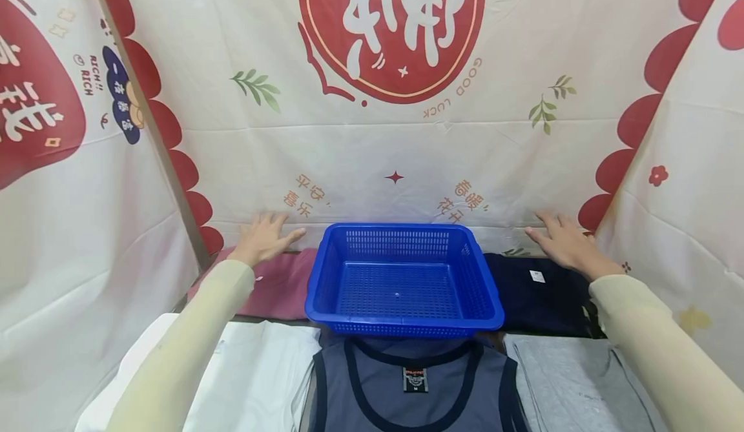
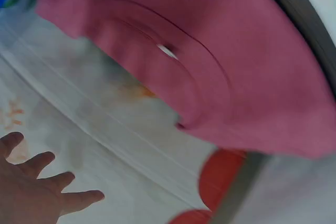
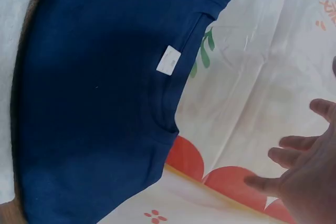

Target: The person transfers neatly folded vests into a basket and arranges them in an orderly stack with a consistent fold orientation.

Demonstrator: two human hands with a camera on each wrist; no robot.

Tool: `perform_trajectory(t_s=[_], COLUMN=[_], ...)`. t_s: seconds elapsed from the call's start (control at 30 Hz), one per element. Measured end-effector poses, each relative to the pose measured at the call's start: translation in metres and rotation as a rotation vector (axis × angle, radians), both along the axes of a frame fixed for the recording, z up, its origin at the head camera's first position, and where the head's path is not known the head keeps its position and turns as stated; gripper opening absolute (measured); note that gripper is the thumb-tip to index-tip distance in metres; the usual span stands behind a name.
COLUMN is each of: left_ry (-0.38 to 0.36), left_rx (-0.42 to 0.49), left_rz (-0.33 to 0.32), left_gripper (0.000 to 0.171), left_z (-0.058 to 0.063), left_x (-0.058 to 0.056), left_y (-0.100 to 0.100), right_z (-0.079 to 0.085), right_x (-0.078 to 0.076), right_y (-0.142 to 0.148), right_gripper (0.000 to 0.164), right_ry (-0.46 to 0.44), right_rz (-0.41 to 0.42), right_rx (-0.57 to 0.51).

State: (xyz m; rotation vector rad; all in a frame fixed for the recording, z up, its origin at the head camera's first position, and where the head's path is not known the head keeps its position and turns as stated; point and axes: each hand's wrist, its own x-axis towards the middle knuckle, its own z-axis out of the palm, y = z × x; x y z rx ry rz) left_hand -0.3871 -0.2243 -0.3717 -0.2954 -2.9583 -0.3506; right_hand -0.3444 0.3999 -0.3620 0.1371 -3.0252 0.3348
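My left hand (image 1: 263, 238), fingers spread, hovers over the far edge of a folded pink shirt (image 1: 285, 283) and holds nothing. On the other side my right hand (image 1: 565, 243), also with spread fingers, hangs above a folded navy shirt (image 1: 540, 299) that has a white label at its collar. Between the two shirts sits a blue plastic basket (image 1: 398, 290) with perforated walls and nothing inside. In the left wrist view the pink shirt (image 2: 226, 51) lies apart from the fingers (image 2: 58, 182). The right wrist view has the navy shirt (image 3: 100, 87) with bare fingers (image 3: 286, 156) off to its side.
Nearer to me lie a white folded garment (image 1: 256, 367), a grey-blue tank top (image 1: 372, 393) with dark trim, and a light grey folded garment (image 1: 581, 380). Printed cloth (image 1: 395, 148) hangs behind the basket, with more cloth panels at left (image 1: 87, 257) and right (image 1: 692, 225).
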Motion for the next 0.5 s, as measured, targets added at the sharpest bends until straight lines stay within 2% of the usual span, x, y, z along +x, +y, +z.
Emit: perform_trajectory(t_s=[0.13, 0.23, 0.37, 0.5], left_ry=[-0.050, -0.060, -0.022, 0.009], left_rx=[0.191, 0.307, 0.364, 0.382], left_rz=[-0.011, -0.014, -0.076, -0.169], left_gripper=[0.090, 0.088, 0.081, 0.075], left_z=[0.007, 0.016, 0.027, 0.036], left_x=[0.004, 0.007, 0.012, 0.021], left_y=[0.020, 0.039, 0.072, 0.112], right_z=[-0.003, -0.008, -0.014, -0.021], right_x=[0.004, 0.008, 0.013, 0.021], right_y=[0.008, 0.017, 0.034, 0.051], right_gripper=[0.077, 0.074, 0.070, 0.070], right_ry=[0.000, 0.002, -0.027, -0.116], right_rz=[0.023, 0.036, 0.051, 0.025], right_rx=[-0.025, -0.031, -0.002, 0.030])
